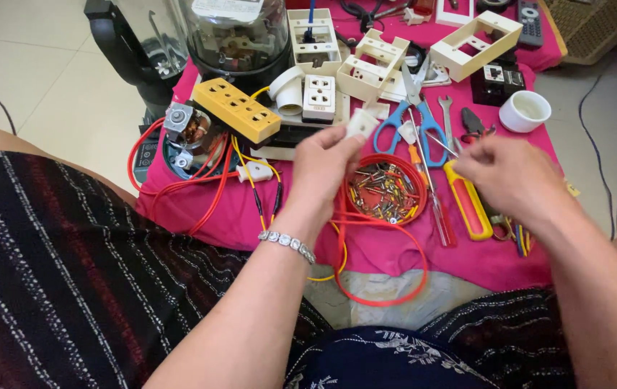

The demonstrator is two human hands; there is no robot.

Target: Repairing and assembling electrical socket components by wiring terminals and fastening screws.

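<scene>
My left hand (325,162) pinches a small white plastic switch part (361,123) between thumb and fingers, held above a red round lid (386,191) full of several screws. My right hand (512,175) hovers to the right with its fingers curled, over a yellow-handled tool (468,202) and a red-handled screwdriver (440,215); whether it holds anything is hidden. A silver bracelet (287,243) circles my left wrist.
The pink-clothed table (200,209) carries a yellow power strip (237,109), white sockets (318,97), cream mounting boxes (476,45), blue scissors (411,115), a wrench (446,119), pliers (476,124), a white cup (525,111), a small motor (187,132) and red wires (380,288).
</scene>
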